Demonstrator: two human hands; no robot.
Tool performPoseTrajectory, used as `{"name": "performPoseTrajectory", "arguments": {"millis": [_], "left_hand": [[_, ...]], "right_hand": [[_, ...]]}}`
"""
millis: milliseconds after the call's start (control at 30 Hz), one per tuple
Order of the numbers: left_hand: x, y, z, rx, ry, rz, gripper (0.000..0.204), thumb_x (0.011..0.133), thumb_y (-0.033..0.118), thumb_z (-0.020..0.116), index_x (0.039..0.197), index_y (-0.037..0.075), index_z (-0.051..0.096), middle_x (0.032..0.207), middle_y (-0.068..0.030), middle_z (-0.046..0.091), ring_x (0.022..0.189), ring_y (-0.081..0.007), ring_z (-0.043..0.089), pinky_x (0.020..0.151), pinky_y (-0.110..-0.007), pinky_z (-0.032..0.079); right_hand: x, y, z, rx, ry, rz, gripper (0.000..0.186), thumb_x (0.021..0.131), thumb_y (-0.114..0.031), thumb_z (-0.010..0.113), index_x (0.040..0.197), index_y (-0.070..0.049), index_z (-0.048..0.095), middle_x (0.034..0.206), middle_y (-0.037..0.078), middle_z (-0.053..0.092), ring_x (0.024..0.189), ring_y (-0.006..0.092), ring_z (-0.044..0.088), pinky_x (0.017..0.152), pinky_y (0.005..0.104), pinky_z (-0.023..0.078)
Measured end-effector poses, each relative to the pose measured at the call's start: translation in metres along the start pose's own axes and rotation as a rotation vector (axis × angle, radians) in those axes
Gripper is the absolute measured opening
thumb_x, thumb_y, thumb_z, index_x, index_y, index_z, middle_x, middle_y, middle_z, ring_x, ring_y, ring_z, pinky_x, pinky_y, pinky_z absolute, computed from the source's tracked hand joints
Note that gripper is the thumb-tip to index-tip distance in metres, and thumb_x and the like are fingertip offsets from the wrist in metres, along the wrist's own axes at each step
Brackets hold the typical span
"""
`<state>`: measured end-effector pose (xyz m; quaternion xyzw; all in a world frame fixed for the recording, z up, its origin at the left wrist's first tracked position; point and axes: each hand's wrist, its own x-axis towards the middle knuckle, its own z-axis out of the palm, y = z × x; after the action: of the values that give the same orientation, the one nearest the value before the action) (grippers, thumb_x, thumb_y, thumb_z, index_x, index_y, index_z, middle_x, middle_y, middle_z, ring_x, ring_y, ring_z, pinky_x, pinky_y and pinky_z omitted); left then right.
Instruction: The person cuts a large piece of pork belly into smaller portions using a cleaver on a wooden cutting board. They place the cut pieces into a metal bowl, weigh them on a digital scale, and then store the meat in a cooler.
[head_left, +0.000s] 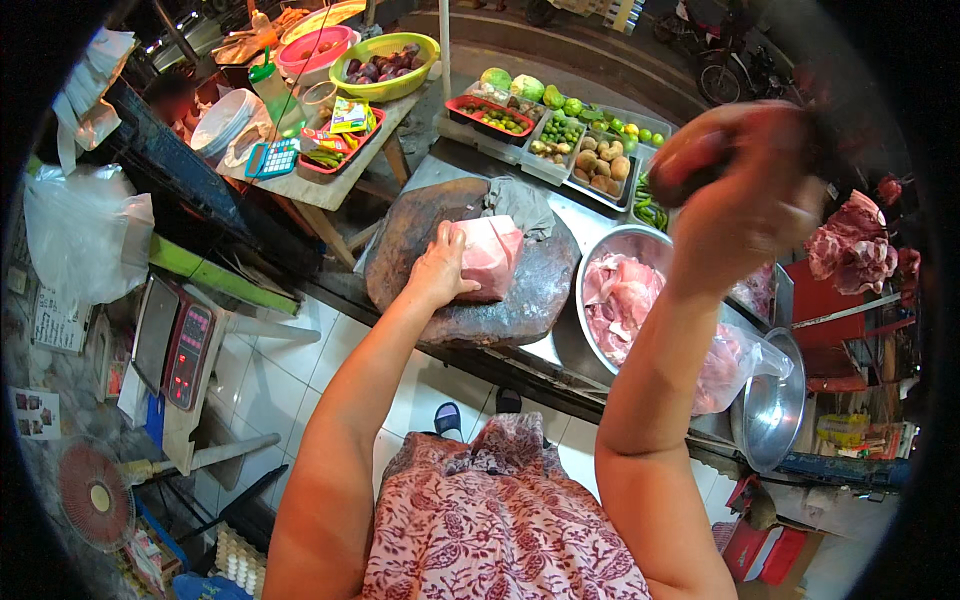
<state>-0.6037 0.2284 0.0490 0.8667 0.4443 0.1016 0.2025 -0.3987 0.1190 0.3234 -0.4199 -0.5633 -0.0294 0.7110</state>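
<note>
On a worn, dark round wooden chopping block [405,250] lies a pale pink chunk of raw meat [492,258]. My left hand [442,262] grips its left side, fingers curled over it. My right hand [740,200] is raised high at the upper right, closed round a dark, motion-blurred tool [785,140], which looks like a cleaver. A crumpled grey cloth [530,208] lies behind the meat. Just right of the block sits a steel bowl [590,330] of sliced pink meat [625,290].
Vegetable trays [545,140] line the back, and a wooden table [385,120] holds basins. Bagged meat [730,375] and another steel bowl [770,420] are at right, near hanging meat [850,240]. A scale [180,350] and fan [95,495] stand left. A blurred person [175,110] is upper left.
</note>
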Motion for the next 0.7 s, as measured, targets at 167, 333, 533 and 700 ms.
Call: {"name": "performPoseTrajectory", "arguments": {"millis": [167,333,533,700], "left_hand": [[-0.001,-0.003,0.003,-0.023,0.014,0.012,0.091,0.06,0.028,0.089,0.129,0.001,0.038,0.142,-0.0248,0.029,0.117,-0.0447,0.052,0.094,-0.046,0.05],[-0.005,-0.002,0.006,0.007,0.013,0.033,0.088,0.059,0.026,0.089,0.126,0.002,0.038,0.141,-0.0249,0.03,0.112,-0.0464,0.054,0.092,-0.048,0.05],[-0.005,-0.002,0.005,-0.053,0.026,0.049,0.086,0.059,0.026,0.089,0.124,0.003,0.039,0.139,-0.0241,0.032,0.113,-0.0443,0.054,0.092,-0.047,0.051],[-0.002,0.0,0.003,-0.033,-0.007,-0.007,0.087,0.059,0.026,0.089,0.125,0.003,0.038,0.14,-0.0222,0.031,0.119,-0.0428,0.051,0.094,-0.046,0.05]], "right_hand": [[-0.071,0.047,0.02,0.183,0.215,0.137,0.038,0.095,-0.036,0.051,0.085,0.0,0.056,0.071,0.02,0.058,0.063,0.0293,0.055,0.055,0.036,0.043],[-0.256,0.124,0.013,-0.673,-0.72,0.93,0.041,0.087,-0.034,0.065,0.089,0.007,0.061,0.084,0.034,0.063,0.085,0.0482,0.064,0.074,0.0514,0.051],[-0.127,0.079,0.0,-0.356,-0.331,0.552,0.035,0.091,-0.033,0.062,0.098,0.002,0.062,0.069,0.023,0.063,0.068,0.0408,0.065,0.061,0.046,0.049],[0.008,0.002,-0.005,-0.144,0.075,-0.133,0.044,0.104,-0.033,0.032,0.081,-0.006,0.057,0.065,0.012,0.06,0.051,0.0204,0.057,0.05,0.0331,0.048]]}}
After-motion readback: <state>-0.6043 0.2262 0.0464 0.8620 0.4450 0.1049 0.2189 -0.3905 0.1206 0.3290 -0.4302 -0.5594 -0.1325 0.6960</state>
